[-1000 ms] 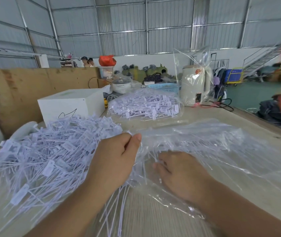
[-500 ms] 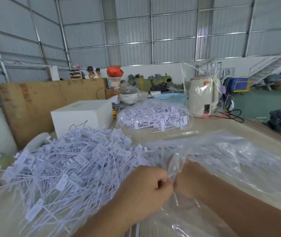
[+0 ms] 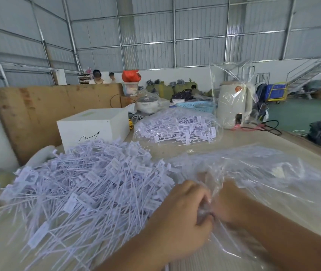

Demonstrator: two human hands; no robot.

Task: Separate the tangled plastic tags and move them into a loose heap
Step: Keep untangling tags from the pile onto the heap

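Left hand (image 3: 183,216) pinches the clear bag (image 3: 263,180) mouth; right hand's (image 3: 232,202) fingers are hidden behind film, grip untellable. Pull tags (image 3: 89,182) out gently toward the surface's left edge.

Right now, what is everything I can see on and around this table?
loose heap of tags: one, white, table left, near
clear bag: one, transparent, crumpled, table right, near
bagged tags: one bundle, white in clear plastic, table middle, far
white box: one, behind the heap
kettle: one, cream, plastic-wrapped, far right
basket: one, light blue, behind the bagged tags
plywood board: one, brown, upright, left
table: one, beige
left hand: fingers curled round bunched bag plastic
right hand: beside the left, partly under the bag; grip hidden
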